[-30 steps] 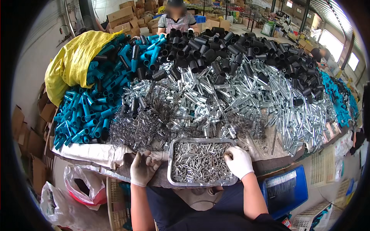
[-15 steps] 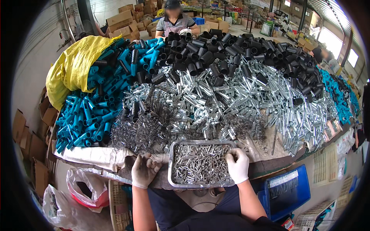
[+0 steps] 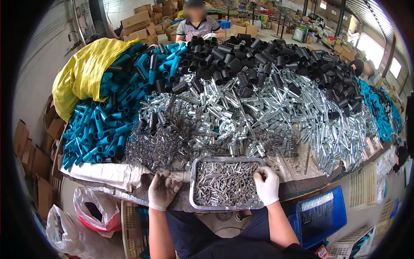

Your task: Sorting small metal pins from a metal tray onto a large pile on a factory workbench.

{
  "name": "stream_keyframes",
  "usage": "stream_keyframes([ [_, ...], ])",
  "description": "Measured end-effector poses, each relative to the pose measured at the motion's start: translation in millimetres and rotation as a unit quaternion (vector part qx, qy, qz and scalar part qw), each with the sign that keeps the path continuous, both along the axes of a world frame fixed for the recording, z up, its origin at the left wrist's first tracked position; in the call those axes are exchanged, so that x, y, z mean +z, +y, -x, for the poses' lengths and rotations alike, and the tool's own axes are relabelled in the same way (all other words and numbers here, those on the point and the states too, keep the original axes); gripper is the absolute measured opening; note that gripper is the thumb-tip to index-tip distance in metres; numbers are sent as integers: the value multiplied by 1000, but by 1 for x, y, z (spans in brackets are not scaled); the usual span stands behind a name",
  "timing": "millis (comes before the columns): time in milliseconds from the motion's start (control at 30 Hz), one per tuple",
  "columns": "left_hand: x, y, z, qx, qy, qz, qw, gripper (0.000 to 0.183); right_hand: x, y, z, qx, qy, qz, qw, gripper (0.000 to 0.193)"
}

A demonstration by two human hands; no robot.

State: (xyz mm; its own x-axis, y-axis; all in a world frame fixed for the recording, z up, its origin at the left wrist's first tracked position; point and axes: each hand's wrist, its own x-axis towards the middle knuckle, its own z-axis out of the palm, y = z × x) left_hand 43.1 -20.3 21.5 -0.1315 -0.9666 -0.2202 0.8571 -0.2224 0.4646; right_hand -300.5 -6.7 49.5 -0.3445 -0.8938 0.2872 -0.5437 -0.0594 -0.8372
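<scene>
A shallow grey tray (image 3: 194,183) full of small metal pins (image 3: 226,183) sits at the table's near edge, in front of me. My right hand (image 3: 267,187), in a white glove, is at the tray's right rim. Its thumb and fingers are pinched together over the pins, and whatever is between them is too small to make out. Left of the tray, apart from it, my gloved left hand (image 3: 164,191) has its fingers curled in towards the palm. Anything inside that hand is hidden. Dark coil springs (image 3: 157,144) lie tangled just beyond it.
Teal plastic tubes (image 3: 97,134) and a yellow woven sack (image 3: 79,82) fill the left. Shiny metal parts (image 3: 284,103) cover the middle and right, black sleeves (image 3: 233,60) the far side. A person (image 3: 198,26) is across the table. A blue bin (image 3: 321,211) stands low right.
The view has shifted very slightly. Both hands keep nearly the same place and pose, and the tray stays put.
</scene>
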Motion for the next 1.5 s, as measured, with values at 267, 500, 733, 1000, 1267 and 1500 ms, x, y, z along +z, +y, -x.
stream_keyframes([
  [267, 2, -4, -2, -6, 22, 12, 1000, 42, -2, -5, -1, 3, 0, 8, 1000, 6],
  [500, -1, -3, -5, -16, 27, 29, 999, 43, 1, -2, -4, -4, 9, 9, 1000, 7],
  [733, -1, 8, 0, -12, 15, 22, 1000, 43, -11, 6, 6, -5, -30, 23, 999, 4],
  [1000, 0, -5, 4, 31, -19, 20, 999, 40, -13, 8, 43, 132, -564, -13, 815, 31],
  [1267, -12, -12, -12, -21, -4, 55, 998, 42, 13, -1, 25, 84, -184, -163, 966, 27],
  [1500, -14, -3, -9, -27, 14, 68, 997, 41, 21, -4, -27, 45, 166, -228, 958, 33],
])
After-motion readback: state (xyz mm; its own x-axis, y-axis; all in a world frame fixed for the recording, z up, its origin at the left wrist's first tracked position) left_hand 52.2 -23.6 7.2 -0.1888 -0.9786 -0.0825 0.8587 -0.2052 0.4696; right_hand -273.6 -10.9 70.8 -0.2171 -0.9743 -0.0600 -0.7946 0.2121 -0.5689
